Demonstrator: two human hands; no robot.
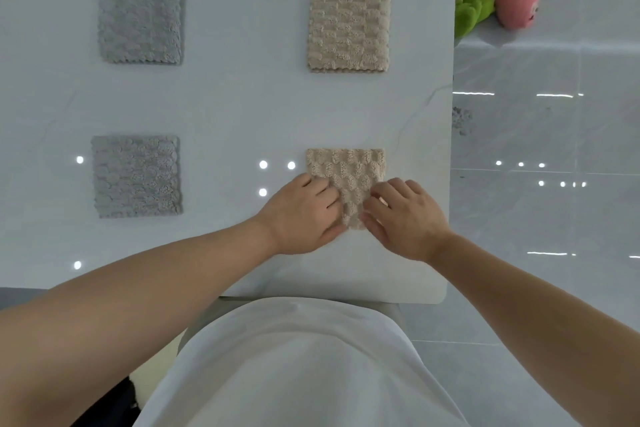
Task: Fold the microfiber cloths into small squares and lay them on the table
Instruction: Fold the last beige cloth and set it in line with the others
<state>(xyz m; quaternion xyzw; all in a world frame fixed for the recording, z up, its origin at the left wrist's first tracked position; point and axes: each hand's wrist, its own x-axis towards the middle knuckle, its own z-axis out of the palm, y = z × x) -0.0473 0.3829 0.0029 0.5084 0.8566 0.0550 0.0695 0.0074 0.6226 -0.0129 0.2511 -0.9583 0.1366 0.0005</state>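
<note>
Several folded microfiber cloths lie as small squares on the white table [225, 107]. A grey one [140, 20] sits far left, a second grey one [136, 177] near left, and a beige one [349, 28] far right. The near beige cloth [346, 170] lies near the right edge. My left hand [301, 215] rests on its near left part, fingers curled over the cloth. My right hand [405, 217] presses its near right part, fingertips on the fabric. The cloth's near corners are hidden under my hands.
The table's right edge [452, 114] runs close beside the beige cloths; its near edge [329, 300] is at my body. Beyond the right edge a ledge holds a pink plush toy [521, 0] and a green plush toy [472, 10]. Glossy tiled floor [554, 201] lies to the right.
</note>
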